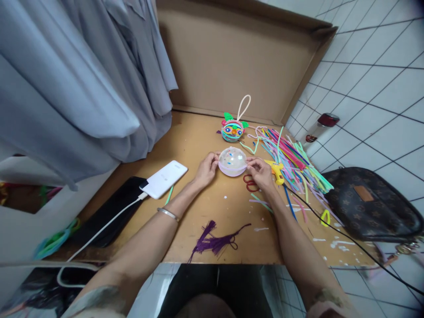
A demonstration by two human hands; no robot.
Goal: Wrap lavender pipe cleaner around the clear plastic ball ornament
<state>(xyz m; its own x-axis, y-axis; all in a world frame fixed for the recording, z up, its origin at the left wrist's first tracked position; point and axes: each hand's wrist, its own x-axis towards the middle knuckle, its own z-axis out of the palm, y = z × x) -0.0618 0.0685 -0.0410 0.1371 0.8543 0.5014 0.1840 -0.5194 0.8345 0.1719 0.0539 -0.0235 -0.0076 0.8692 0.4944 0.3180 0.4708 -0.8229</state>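
Between my two hands is a clear, rounded plastic ball (232,160) with a pale lilac band around its lower side and small coloured specks on or in it. My left hand (207,168) pinches its left edge. On the opposite edge, the fingers of my right hand (260,173) are closed. I cannot tell whether it is a whole ball or a half. Just behind it sits a decorated ball (232,131) with green ears, large eyes and a white loop. A yellow glue gun (277,172) and red-handled scissors (251,183) lie by my right hand, partly covered by it.
Many coloured pipe cleaners (291,154) are heaped at the right, beside a dark patterned bag (371,203). Purple tassels (215,240) lie near the front edge. A white power bank (165,179) with a cable is at the left. Cardboard (238,62) stands behind; a black cord crosses the right.
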